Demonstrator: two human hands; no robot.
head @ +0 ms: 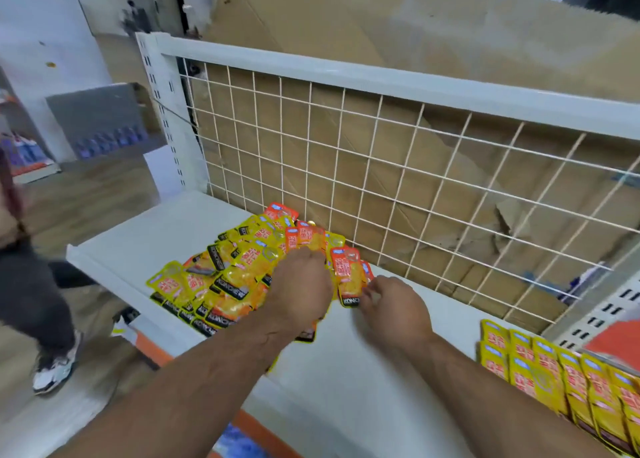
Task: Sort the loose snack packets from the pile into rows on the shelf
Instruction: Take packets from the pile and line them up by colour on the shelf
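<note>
A pile of yellow and orange snack packets (228,270) lies on the white shelf (346,371), left of centre against the wire back. My left hand (299,289) lies on the right side of the pile, fingers curled down among the packets; what they hold is hidden. My right hand (391,307) pinches the edge of an orange packet (346,274) that stands at the pile's right edge. A tidy row of yellow packets (561,381) lies at the shelf's right end.
A white wire grid (398,166) backs the shelf, with flattened cardboard (433,34) behind it. A person in dark trousers and white shoes (38,305) stands on the floor at the left. An orange price strip (263,430) runs along the shelf's front edge.
</note>
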